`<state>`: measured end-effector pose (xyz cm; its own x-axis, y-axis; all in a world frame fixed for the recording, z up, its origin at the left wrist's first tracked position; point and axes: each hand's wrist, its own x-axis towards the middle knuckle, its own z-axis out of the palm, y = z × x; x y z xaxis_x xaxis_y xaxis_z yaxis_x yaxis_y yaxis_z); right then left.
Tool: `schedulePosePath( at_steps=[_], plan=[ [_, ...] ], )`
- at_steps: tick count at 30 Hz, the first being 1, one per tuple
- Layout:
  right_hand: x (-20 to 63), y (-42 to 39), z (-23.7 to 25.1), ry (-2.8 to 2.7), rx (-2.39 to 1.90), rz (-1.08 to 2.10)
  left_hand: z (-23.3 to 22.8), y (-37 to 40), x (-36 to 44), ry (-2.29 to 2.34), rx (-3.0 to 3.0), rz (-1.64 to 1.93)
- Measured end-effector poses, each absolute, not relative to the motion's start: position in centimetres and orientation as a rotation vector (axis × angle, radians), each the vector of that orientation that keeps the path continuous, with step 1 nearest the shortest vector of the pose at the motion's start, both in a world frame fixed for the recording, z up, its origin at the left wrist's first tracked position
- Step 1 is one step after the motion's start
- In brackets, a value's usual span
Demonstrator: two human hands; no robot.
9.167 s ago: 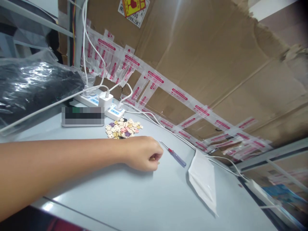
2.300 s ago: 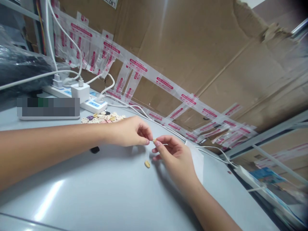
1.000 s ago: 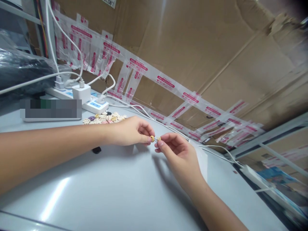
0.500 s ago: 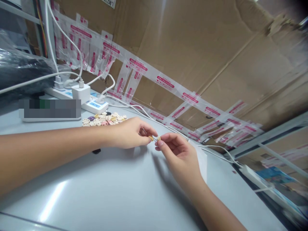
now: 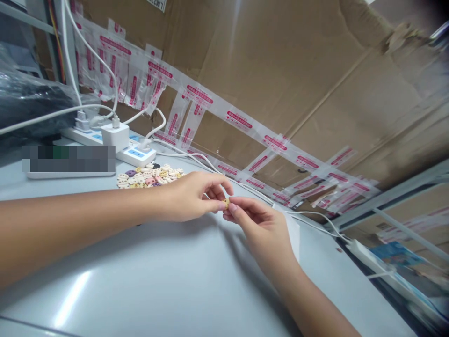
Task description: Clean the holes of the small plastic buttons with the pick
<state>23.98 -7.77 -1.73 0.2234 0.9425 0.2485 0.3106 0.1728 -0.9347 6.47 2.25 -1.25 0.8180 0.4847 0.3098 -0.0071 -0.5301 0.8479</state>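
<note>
My left hand (image 5: 191,196) and my right hand (image 5: 261,229) meet fingertip to fingertip above the pale grey table (image 5: 157,281). Between the pinched fingers of both hands sits a small tan bead (image 5: 226,203). Whether a thin tool or wire is in the right fingers cannot be told. A pile of several small pastel beads (image 5: 149,175) lies on the table just behind my left wrist.
A white power strip (image 5: 135,152) with a plugged charger (image 5: 115,135) and white cables lies at the back left. A white face mask (image 5: 293,231) shows behind my right hand. Taped cardboard (image 5: 280,84) forms the back wall. A black plastic bag (image 5: 28,103) sits far left.
My two hands have closed the small gap between them, so the fingertips now touch around the bead. Earlier a bead lay loose on the table below them; it is no longer seen.
</note>
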Motion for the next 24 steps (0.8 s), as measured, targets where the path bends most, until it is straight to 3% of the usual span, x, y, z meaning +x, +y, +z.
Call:
schedulePosePath(
  at_steps=[12,24],
  plan=[
    [25.1,-8.0,0.0,-1.085,-1.269,1.15,-0.7,1.6,6.5,0.148,2.517,0.954],
    [25.2,-8.0,0.1,-1.112,-1.324,1.194,-0.5,1.4,6.4,0.113,2.527,0.943]
  ],
)
